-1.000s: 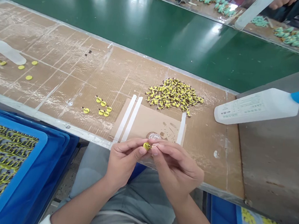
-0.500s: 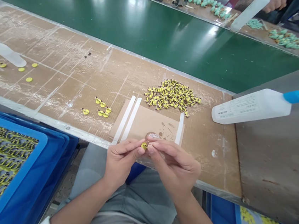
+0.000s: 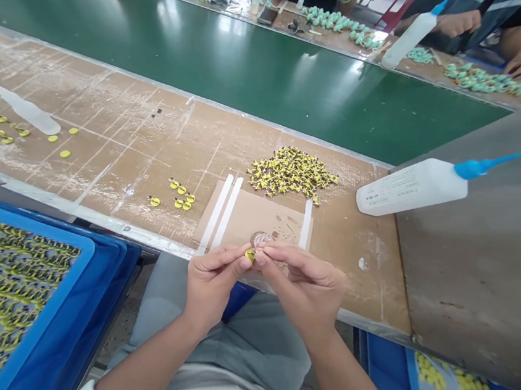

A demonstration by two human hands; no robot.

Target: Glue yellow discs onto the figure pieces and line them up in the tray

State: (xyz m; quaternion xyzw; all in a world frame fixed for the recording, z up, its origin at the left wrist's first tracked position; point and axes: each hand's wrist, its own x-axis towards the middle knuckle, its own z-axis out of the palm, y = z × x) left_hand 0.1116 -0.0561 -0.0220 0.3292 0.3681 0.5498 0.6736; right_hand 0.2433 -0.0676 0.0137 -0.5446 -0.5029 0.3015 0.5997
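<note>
Between thumb and finger, my left hand (image 3: 214, 283) pinches a small yellow disc (image 3: 249, 254) at the bench's front edge. My right hand (image 3: 304, 286) is closed in a pinch against the disc's right side; a tiny dark-and-yellow piece seems to be at its fingertips, too small to make out well. Just beyond the fingers, a round patch of clear glue (image 3: 261, 238) lies on a taped cardboard sheet (image 3: 252, 213). Behind the sheet is a heap of small yellow-and-dark pieces (image 3: 293, 172). Several yellow discs with dark pieces on them (image 3: 181, 190) lie to the left.
A white bottle with a blue nozzle (image 3: 413, 186) leans at the right by a metal panel (image 3: 479, 243). Blue trays (image 3: 85, 263) stand at lower left, another tray (image 3: 409, 372) at lower right. Beyond the green belt (image 3: 236, 68), other people's hands (image 3: 465, 23) are near turquoise pieces.
The view has tilted up and shifted, showing more of the far bench and the people there. Both hands keep their pinch at the disc, with only slight finger movement.
</note>
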